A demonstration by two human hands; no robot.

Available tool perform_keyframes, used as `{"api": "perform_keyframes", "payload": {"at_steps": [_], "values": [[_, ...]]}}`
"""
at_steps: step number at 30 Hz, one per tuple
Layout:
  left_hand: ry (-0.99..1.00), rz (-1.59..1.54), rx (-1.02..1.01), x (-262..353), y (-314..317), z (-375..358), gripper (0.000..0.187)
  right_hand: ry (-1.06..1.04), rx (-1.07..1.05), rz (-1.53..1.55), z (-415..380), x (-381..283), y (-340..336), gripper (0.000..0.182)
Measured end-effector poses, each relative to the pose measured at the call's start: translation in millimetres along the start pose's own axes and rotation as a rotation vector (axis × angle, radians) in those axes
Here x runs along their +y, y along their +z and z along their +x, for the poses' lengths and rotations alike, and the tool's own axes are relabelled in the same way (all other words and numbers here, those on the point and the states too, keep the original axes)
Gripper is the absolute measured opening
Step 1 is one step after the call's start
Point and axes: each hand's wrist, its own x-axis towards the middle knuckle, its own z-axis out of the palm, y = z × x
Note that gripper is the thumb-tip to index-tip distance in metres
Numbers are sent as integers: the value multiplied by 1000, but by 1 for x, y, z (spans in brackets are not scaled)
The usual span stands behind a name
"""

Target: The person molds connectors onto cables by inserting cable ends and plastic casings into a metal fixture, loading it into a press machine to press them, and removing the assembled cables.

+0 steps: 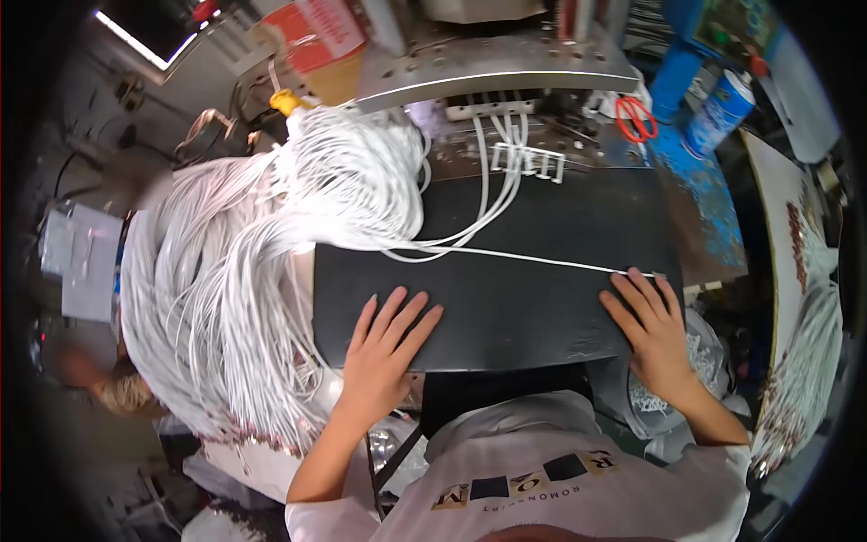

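My left hand [386, 348] lies on the front edge of a black work mat [506, 316], fingers spread, with nothing in it. My right hand [652, 332] rests at the mat's right side, fingers stretched out. Its fingertips touch or lie just by the end of a single white cable [533, 259], which runs left across the mat into a large bundle of white cables [352, 172]. More white cables [512, 185] curve from the bundle up to the metal machine [497, 86], by a small white plastic frame [544, 164].
At the back right are red-handled scissors [637, 119] and a blue spray can [720, 116]. A bag of white scraps [673, 384] hangs below the mat's right edge. More cables [799, 334] hang at far right. Another person's blurred hand [79, 366] shows at far left.
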Motion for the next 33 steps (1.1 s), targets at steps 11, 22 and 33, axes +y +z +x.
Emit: {"api": "perform_keyframes", "payload": {"at_steps": [11,22,33], "values": [[-11,-41,51,-6,2,-14,92,13,76,33,2,-11,12,82],[-14,-40,36,-10,-1,-16,94,-37,19,2,6,-12,7,75],[-63,-501,303,-18,-37,-63,60,-807,-69,340,176,-115,-13,62]]}}
